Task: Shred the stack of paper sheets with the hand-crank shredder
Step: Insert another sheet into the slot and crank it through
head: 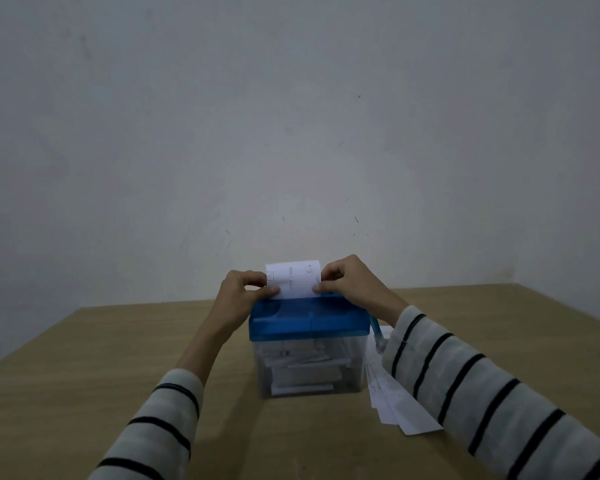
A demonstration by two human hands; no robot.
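fingers: left hand (240,292) and right hand (343,279) each pinch a side edge of the printed paper sheet (294,280), thumbs on the near face, other fingers curled behind it

sheet: upright at frame centre, bottom edge sitting right at the slot in the blue shredder lid (307,318); can't tell if the cutters have bitten yet

doing it well: I'd keep both pinches level so the sheet drops in square, push down lightly, and only free the right hand for the crank once it's caught

crank: blue handle (378,336) on the right side of the lid, mostly hidden behind the right striped sleeve (482,386)

bin: clear box (312,368) under the lid, white cut pieces already inside

stack: remaining paper sheets (394,400) fanned on the tabletop (84,358), just right of the bin, under the right forearm

in the way: that forearm lies across the stack, and the stack sits near the crank, so I reckon it could get swept

backdrop: plain grey wall (291,116), upper frame
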